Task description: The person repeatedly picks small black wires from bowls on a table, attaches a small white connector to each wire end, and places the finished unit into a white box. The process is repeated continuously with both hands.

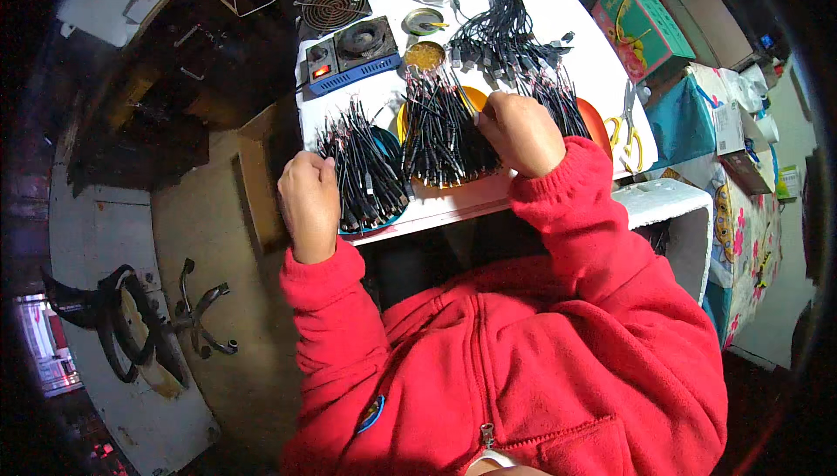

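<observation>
On the white tabletop (580, 27), the middle black-cable bundle (436, 127) points away from the body between left hand (309, 201) and nearer right hand (525, 134), both grips curled, pinching what I cannot tell

No legible txt. Print on green box (643, 30), upper R of frame, & marks on white box (729, 127), far R, too sm./blurry to read.

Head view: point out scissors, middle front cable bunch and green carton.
Scissors (629, 108), head view: blades, near the handles.
Middle front cable bunch (438, 127), head view: its centre.
Green carton (635, 26), head view: printed side.
</observation>
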A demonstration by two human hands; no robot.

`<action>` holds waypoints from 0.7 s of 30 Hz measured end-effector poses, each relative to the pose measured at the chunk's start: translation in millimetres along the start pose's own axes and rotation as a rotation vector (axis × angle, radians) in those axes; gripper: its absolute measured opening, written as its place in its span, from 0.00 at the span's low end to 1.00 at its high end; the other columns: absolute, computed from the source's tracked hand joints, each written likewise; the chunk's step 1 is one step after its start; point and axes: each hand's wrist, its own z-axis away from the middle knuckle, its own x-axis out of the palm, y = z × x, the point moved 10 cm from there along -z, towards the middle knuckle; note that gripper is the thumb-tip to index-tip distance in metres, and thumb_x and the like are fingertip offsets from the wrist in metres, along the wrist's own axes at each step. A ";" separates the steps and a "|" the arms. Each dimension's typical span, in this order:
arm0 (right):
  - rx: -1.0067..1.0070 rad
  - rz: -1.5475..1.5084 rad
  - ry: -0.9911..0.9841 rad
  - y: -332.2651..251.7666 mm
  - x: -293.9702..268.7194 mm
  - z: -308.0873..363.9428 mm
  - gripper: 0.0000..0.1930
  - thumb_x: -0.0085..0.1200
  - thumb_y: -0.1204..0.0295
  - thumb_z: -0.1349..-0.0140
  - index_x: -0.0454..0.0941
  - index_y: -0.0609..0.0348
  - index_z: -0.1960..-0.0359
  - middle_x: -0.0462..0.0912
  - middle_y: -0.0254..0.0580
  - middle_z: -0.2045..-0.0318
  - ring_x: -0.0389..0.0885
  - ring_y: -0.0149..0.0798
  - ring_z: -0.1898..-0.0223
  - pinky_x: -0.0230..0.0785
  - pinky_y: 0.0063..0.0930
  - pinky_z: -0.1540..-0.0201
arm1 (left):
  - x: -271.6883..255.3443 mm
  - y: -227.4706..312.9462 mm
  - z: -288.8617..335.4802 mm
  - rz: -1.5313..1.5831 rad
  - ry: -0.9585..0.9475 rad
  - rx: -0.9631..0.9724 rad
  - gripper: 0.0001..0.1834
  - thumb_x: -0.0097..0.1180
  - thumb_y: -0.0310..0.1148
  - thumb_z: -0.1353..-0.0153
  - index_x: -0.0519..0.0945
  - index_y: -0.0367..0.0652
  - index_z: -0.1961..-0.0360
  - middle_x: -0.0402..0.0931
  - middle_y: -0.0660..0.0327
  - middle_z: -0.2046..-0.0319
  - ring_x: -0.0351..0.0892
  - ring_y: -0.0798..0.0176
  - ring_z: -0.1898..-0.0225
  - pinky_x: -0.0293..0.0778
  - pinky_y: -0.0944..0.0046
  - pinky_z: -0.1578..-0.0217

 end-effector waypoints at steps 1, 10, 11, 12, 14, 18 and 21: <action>0.005 0.024 -0.001 2.6 5.3 -3.7 0.13 0.55 0.65 0.43 0.78 0.66 0.74 0.80 0.58 0.75 0.80 0.59 0.69 0.72 0.46 0.64 | -3.9 -5.0 0.8 0.011 0.004 -0.048 0.09 0.60 0.27 0.46 0.74 0.33 0.76 0.75 0.47 0.76 0.75 0.42 0.71 0.70 0.49 0.68; 0.124 0.095 -0.080 22.8 32.3 -25.4 0.11 0.55 0.67 0.44 0.82 0.64 0.72 0.81 0.58 0.73 0.81 0.57 0.68 0.74 0.45 0.62 | -30.3 1.6 8.1 -0.044 -0.011 -0.040 0.09 0.59 0.27 0.46 0.73 0.34 0.77 0.73 0.49 0.78 0.74 0.45 0.73 0.69 0.50 0.69; 0.120 0.092 -0.092 22.5 33.7 -26.3 0.11 0.55 0.67 0.44 0.82 0.63 0.72 0.81 0.58 0.73 0.81 0.57 0.68 0.74 0.45 0.62 | -33.2 1.3 9.6 -0.023 -0.006 -0.043 0.08 0.59 0.27 0.46 0.73 0.34 0.77 0.73 0.49 0.79 0.74 0.45 0.73 0.69 0.51 0.69; 0.158 0.093 -0.095 26.6 33.2 -25.0 0.10 0.57 0.66 0.45 0.83 0.62 0.70 0.82 0.57 0.72 0.81 0.56 0.67 0.74 0.44 0.62 | -36.2 -0.5 12.0 -0.015 -0.003 -0.057 0.08 0.59 0.27 0.46 0.73 0.34 0.77 0.73 0.49 0.79 0.74 0.45 0.73 0.69 0.51 0.69; 0.131 0.056 -0.043 23.3 26.3 -24.4 0.10 0.58 0.66 0.45 0.82 0.62 0.70 0.82 0.57 0.72 0.81 0.56 0.67 0.73 0.44 0.61 | -43.1 -1.6 17.8 -0.043 0.016 -0.049 0.08 0.59 0.27 0.45 0.75 0.34 0.76 0.74 0.50 0.80 0.76 0.48 0.75 0.70 0.53 0.71; 0.126 -0.051 0.145 15.1 -3.3 -17.8 0.11 0.56 0.65 0.43 0.80 0.61 0.71 0.81 0.58 0.73 0.81 0.58 0.67 0.73 0.48 0.63 | -48.3 -17.9 26.1 0.098 0.035 -0.164 0.09 0.58 0.30 0.43 0.78 0.34 0.74 0.78 0.50 0.80 0.79 0.53 0.78 0.72 0.58 0.74; 0.045 -0.176 0.221 -2.6 -27.7 -6.9 0.09 0.58 0.67 0.43 0.79 0.60 0.69 0.82 0.54 0.73 0.81 0.55 0.69 0.73 0.42 0.66 | -45.6 -18.5 24.3 0.122 -0.023 -0.178 0.10 0.59 0.30 0.43 0.78 0.32 0.72 0.78 0.49 0.79 0.80 0.53 0.76 0.72 0.58 0.72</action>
